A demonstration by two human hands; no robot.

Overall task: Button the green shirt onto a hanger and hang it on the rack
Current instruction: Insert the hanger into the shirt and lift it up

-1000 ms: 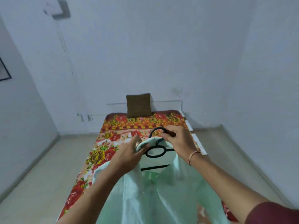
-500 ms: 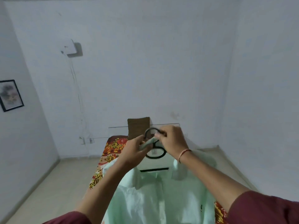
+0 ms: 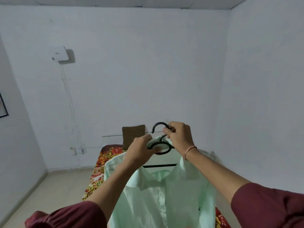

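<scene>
The pale green shirt (image 3: 158, 198) hangs in the air in front of me on a black hanger (image 3: 160, 149), its collar open and the front facing me. My right hand (image 3: 179, 135) pinches the neck of the hanger just under its hook. My left hand (image 3: 141, 150) grips the shirt's collar together with the hanger's ring-shaped top. The hanger's crossbar shows inside the collar opening. No rack is in view.
Below the shirt lies a bed with a red and yellow floral sheet (image 3: 105, 158) and a brown pillow (image 3: 133, 134) against the far wall. A white box (image 3: 60, 53) with a cable is on the wall. A framed picture (image 3: 2, 104) hangs at left.
Both hands have raised the shirt and hanger off the bed to chest height, and my view has tilted up toward the wall and ceiling. The grips are the same.
</scene>
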